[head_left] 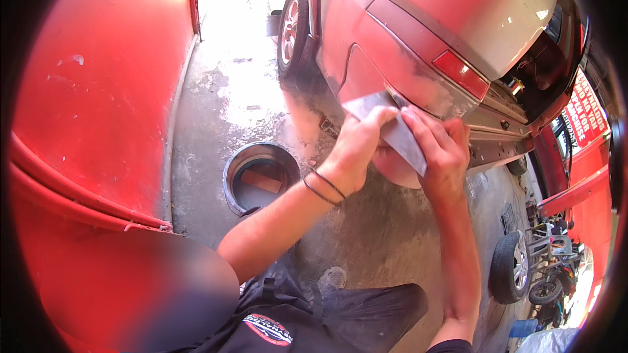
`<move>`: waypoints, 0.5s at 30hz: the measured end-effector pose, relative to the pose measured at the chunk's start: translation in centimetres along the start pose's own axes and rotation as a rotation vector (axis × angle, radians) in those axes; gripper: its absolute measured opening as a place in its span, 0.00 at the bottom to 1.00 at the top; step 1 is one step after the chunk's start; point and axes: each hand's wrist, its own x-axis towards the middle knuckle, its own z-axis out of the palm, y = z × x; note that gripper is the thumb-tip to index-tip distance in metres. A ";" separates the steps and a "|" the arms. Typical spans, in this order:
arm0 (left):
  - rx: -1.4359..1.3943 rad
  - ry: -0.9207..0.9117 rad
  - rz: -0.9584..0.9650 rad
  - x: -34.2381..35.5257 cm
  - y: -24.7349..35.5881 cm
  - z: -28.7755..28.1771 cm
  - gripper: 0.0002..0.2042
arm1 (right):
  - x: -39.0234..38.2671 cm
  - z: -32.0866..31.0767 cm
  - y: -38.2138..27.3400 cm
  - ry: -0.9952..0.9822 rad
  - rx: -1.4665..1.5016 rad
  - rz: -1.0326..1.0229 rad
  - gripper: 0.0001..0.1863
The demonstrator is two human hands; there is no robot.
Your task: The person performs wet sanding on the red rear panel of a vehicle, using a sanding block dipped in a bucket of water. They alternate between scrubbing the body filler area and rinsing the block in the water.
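Both hands are raised in front of the car's rear corner, holding a grey sheet that looks like sandpaper (pixel 404 140). The sheet is bent, with a crease near its top middle. My left hand (pixel 353 150) pinches its left part between thumb and fingers, and dark bands circle that wrist. On the other side, my right hand (pixel 441 147) grips the right part with curled fingers. Just beyond them is the car's body panel (pixel 373 65), with dull, patchy grey-pink areas below the red tail light (pixel 461 73). The sheet and hands hide part of the bumper.
A round bucket (pixel 226 183) of cloudy liquid stands on the concrete floor to the left, with a reddish-brown flat block (pixel 261 181) inside. A red panel (pixel 98 124) fills the left side. A loose wheel (pixel 510 268) and several parts stand at right.
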 end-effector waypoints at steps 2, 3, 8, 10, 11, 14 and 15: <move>-0.043 -0.027 -0.091 -0.5 0.7 -0.4 0.19 | -1.1 -0.4 0.2 0.001 0.016 0.012 0.22; -0.087 -0.053 -0.180 -0.8 1.2 -0.7 0.22 | -1.4 -0.4 0.3 0.002 0.032 0.023 0.23; 0.001 -0.202 -0.364 4.9 7.6 -4.0 0.29 | 1.1 0.8 0.5 -0.034 0.062 -0.025 0.23; 0.245 -0.320 -0.502 8.3 8.4 -5.0 0.24 | 1.0 1.1 0.5 -0.031 0.072 -0.017 0.23; 0.251 -0.324 -0.503 8.9 7.6 -4.9 0.24 | 0.9 1.0 0.7 -0.040 0.075 -0.016 0.23; 0.436 -0.404 -0.376 9.7 7.0 -4.0 0.11 | 0.9 0.8 1.0 -0.024 0.070 -0.005 0.23; 0.437 -0.409 -0.379 9.6 7.2 -3.8 0.11 | 0.9 0.7 1.1 -0.016 0.057 0.000 0.23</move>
